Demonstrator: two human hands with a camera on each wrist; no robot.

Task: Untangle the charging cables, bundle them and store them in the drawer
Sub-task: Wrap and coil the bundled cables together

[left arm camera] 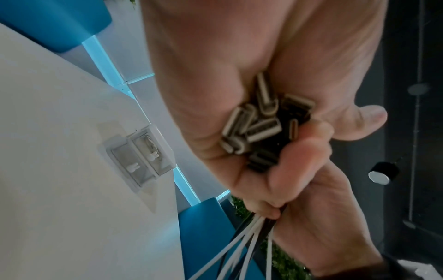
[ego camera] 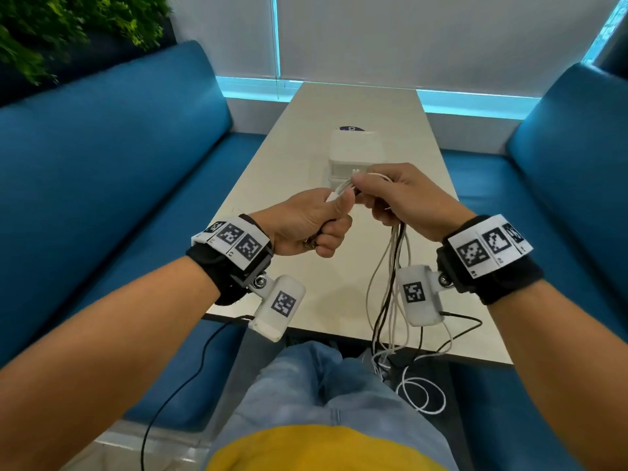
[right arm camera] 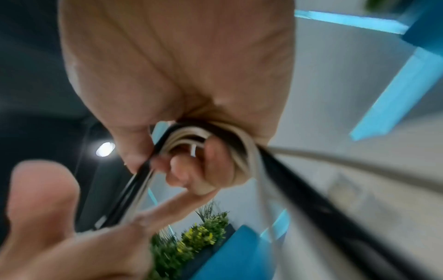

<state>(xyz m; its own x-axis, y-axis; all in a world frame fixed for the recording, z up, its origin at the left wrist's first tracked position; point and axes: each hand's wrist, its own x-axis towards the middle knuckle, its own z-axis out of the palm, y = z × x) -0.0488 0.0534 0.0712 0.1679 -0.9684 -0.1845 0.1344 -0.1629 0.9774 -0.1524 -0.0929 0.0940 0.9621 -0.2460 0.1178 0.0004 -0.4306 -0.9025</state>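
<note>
While left hand [ego camera: 307, 226] fists plugs [left arm camera: 261, 121], cables [ego camera: 390, 283] dangle below right hand [ego camera: 404, 202] grip.

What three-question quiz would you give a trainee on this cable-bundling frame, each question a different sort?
1. True or false: the left hand grips the gathered plug ends of the cables.
2. Which hand has the cables looped round its fingers? A) left B) right C) neither
3. Fill in: the white drawer box stands on the ____.

Key:
1. True
2. B: the right hand, as the right wrist view shows
3. table
</note>
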